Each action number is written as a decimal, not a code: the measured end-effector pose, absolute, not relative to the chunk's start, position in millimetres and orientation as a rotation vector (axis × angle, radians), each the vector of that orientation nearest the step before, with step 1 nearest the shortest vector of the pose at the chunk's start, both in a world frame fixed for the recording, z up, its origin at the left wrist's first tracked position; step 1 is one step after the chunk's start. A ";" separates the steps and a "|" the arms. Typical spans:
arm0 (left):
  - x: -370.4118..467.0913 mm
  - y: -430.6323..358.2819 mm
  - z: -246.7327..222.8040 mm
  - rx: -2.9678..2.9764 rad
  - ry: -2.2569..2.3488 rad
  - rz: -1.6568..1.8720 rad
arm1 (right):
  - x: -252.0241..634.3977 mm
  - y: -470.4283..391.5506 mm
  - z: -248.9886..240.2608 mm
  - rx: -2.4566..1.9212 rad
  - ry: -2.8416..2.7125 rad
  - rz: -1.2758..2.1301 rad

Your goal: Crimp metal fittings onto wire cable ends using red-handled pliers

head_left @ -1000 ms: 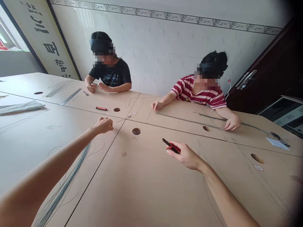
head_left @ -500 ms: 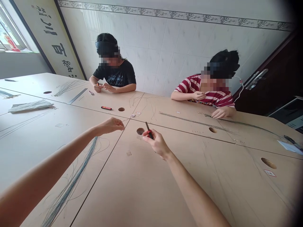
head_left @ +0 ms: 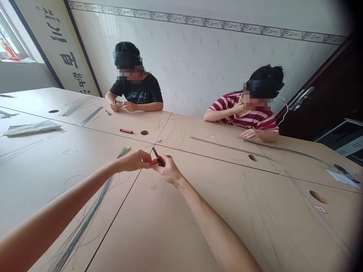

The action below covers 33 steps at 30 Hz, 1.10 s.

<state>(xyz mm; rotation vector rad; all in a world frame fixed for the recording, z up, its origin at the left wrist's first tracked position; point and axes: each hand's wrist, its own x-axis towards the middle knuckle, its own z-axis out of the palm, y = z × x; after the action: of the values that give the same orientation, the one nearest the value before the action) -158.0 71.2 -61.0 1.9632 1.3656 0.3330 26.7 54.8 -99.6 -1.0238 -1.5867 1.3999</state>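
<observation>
Two hands close tog.: R hand (head_left: 171, 172) holds slim red-black hand tool (head_left: 160, 162), tip twd 11; L hand (head_left: 137, 160) pinched narrow, contents unclear. Long grey-green strand bundle (head_left: 96, 206) nearer L, at its 8, axis 1–7.

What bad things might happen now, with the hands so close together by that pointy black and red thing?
The right hand holds what looks like a utility knife right beside the fingers of the left hand, so a slip might nick them.
The left arm crosses over the bundle of thin strands, and might snag or tangle some.
A round table hole is just behind the right hand, so anything small that's dropped might fall in.
</observation>
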 end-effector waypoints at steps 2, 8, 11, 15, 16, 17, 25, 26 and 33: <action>-157.6 71.0 -62.9 1.969 1.368 0.329 | 28.2 54.6 -101.5 -1.030 -1.582 1.410; -155.2 68.7 -64.6 2.001 1.392 0.341 | 29.9 56.0 -106.7 -1.048 -1.547 1.405; -163.8 70.0 -65.1 2.027 1.468 0.393 | 30.2 57.8 -108.1 -1.048 -1.532 1.389; -192.3 70.6 -79.9 1.972 1.853 0.571 | 31.6 59.9 -107.7 -1.062 -1.518 1.374; -199.8 68.7 -87.3 1.937 1.990 0.599 | 32.1 60.1 -107.1 -1.066 -1.518 1.373; -206.3 65.6 -95.8 1.905 2.119 0.609 | 32.7 60.1 -106.5 -1.069 -1.519 1.373; -212.4 28.4 -152.1 1.978 2.366 0.318 | 37.7 60.7 -102.1 -1.082 -1.521 1.373; -211.9 27.4 -154.1 1.986 2.367 0.283 | 38.8 61.2 -101.2 -1.080 -1.521 1.371; -214.8 29.9 -157.4 2.029 2.395 0.157 | 51.3 67.1 -85.5 -1.073 -1.499 1.318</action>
<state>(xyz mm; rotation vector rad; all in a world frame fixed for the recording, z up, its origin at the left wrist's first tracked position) -214.8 29.9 -157.4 2.0294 2.3950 0.1574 51.3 67.1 -85.5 -1.0727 -1.4989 1.3175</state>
